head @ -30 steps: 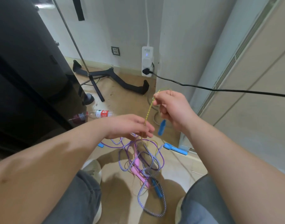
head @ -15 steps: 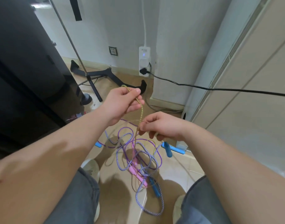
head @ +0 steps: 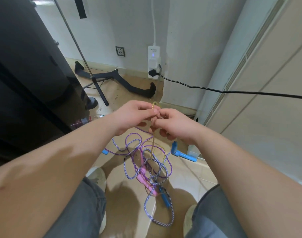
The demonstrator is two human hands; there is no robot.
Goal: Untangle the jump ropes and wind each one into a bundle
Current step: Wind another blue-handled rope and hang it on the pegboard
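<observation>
Tiled floor [head: 194, 169], head view: tangled jump ropes [head: 146, 169] lie between the feet, while left hand [head: 133, 115] and right hand [head: 174, 124], fingers curled, both pinch the yellow rope [head: 153, 143] lifted above them; advise drawing it free slowly, lest loops tighten.

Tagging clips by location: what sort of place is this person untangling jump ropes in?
Likely an indoor room corner, home or studio: tiled floor, a wall socket beside a power strip, and a tripod stand.
</observation>
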